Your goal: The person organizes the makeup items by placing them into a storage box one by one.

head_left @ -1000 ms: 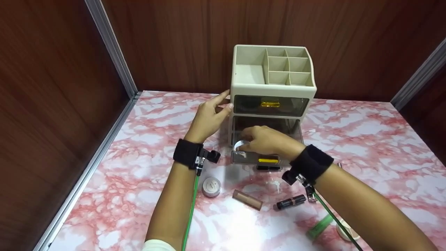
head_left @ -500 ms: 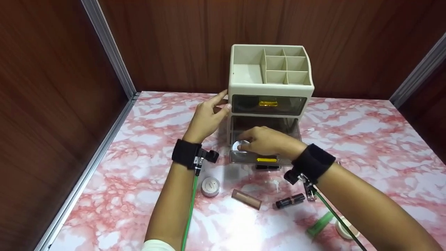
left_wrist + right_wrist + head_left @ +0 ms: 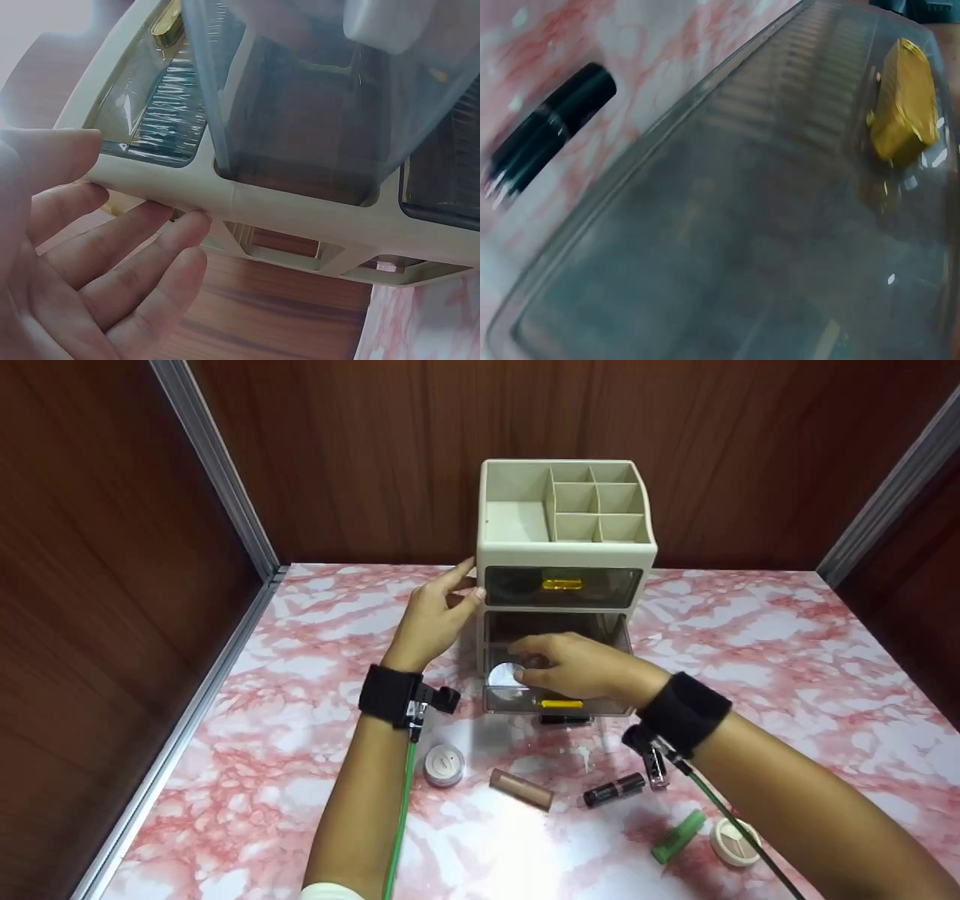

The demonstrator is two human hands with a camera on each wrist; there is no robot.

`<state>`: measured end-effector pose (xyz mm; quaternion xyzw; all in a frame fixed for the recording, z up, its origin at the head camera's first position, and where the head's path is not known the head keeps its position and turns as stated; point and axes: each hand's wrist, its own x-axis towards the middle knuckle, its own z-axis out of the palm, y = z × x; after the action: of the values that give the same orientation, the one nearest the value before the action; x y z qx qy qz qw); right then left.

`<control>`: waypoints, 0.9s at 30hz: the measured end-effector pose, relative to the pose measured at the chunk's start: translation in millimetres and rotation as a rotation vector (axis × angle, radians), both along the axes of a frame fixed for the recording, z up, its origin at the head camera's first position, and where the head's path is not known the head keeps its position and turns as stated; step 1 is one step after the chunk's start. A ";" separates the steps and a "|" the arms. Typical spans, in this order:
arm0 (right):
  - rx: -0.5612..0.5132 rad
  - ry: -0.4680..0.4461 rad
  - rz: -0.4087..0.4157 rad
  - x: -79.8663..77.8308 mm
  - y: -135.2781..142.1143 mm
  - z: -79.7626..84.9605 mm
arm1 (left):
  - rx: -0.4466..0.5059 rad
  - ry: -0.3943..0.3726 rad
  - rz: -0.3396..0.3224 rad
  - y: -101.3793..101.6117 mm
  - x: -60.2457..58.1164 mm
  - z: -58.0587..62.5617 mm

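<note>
A cream cosmetics organizer (image 3: 568, 555) stands on the marbled table, its lower smoky clear drawer (image 3: 517, 703) pulled out. Inside the drawer's left front corner lies a round white container (image 3: 504, 675). My right hand (image 3: 581, 664) reaches into the drawer, thumb tip at the container's right edge and index finger stretched out above it. My left hand (image 3: 433, 619) rests its fingertips on the organizer's left side; in the left wrist view its fingers (image 3: 127, 255) lie loosely extended along the cream frame. A yellow handle (image 3: 905, 105) shows on the drawer front in the right wrist view.
In front of the drawer lie a round jar (image 3: 444, 766), a brown tube (image 3: 522, 789), a black lipstick tube (image 3: 614, 790), a green tube (image 3: 679, 837) and a round palette (image 3: 735, 842). Another black tube (image 3: 566, 720) sits just below the drawer front. Wooden panels close off the back.
My right hand has drawn to the right off the white container, which stays in the drawer corner and shows more fully. My left hand holds its place; the head view has shifted slightly.
</note>
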<state>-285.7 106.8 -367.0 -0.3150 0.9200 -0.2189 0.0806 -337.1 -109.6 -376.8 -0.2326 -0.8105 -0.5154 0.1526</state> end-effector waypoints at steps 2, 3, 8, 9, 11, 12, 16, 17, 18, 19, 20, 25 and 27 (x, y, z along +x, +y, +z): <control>-0.021 0.068 0.028 3.2 5.5 -0.1 | -0.005 0.001 -0.001 -0.9 0.2 -0.3; -0.027 0.107 0.048 5.1 8.6 -0.1 | -0.007 0.000 0.000 -1.3 0.4 -0.5; -0.080 0.220 0.136 16.1 27.0 -0.7 | -0.015 -0.006 0.004 -1.3 1.0 -0.4; -0.093 0.236 0.147 18.3 31.3 -0.4 | -0.015 -0.006 0.003 -0.9 1.0 -0.2; -0.118 0.268 0.160 22.5 40.1 0.5 | -0.012 -0.007 0.000 -0.2 0.5 0.2; -0.127 0.283 0.167 24.4 44.5 1.4 | -0.010 -0.009 -0.001 -0.1 0.5 0.5; -0.154 0.347 0.176 33.1 62.3 3.9 | -0.007 -0.014 -0.001 -1.2 0.3 0.9; -0.159 0.357 0.173 35.6 66.7 4.4 | -0.007 -0.015 0.000 -1.5 0.5 1.1; -0.163 0.369 0.170 38.0 71.1 4.4 | -0.008 -0.014 0.000 -1.8 0.5 1.1; -0.168 0.380 0.164 40.7 75.3 4.4 | -0.009 -0.013 -0.001 -2.0 0.5 1.1; -0.172 0.392 0.155 43.4 79.6 4.1 | -0.011 -0.012 0.000 -2.1 0.5 1.3; -0.186 0.438 0.121 58.5 98.7 -0.5 | -0.018 -0.008 -0.004 -1.6 0.7 1.8; -0.197 0.432 0.097 65.1 105.5 -2.2 | -0.018 -0.007 -0.008 -0.6 0.4 2.3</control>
<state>-220.6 212.3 -369.2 -0.4047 0.8739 -0.2309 -0.1386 -336.7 -110.2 -374.5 -0.2356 -0.8148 -0.5093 0.1454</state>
